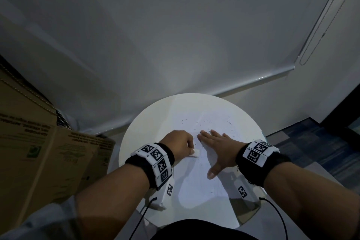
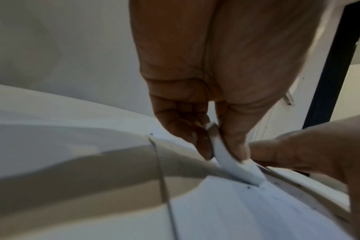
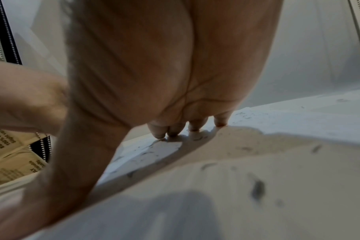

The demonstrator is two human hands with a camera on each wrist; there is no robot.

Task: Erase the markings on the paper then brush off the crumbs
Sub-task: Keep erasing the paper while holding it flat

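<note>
Now: left hand (image 1: 178,142) pinches eraser (image 1: 195,153) | right hand (image 1: 218,146) flat on paper (image 1: 196,181)

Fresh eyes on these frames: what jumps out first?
The two hands meeting mid-table: the left hand pinches a white eraser down against the paper, while the right hand lies flat beside it with straight fingers touching the sheet. Next, the dark eraser crumbs scattered over the paper's far part, on the round white table.
</note>
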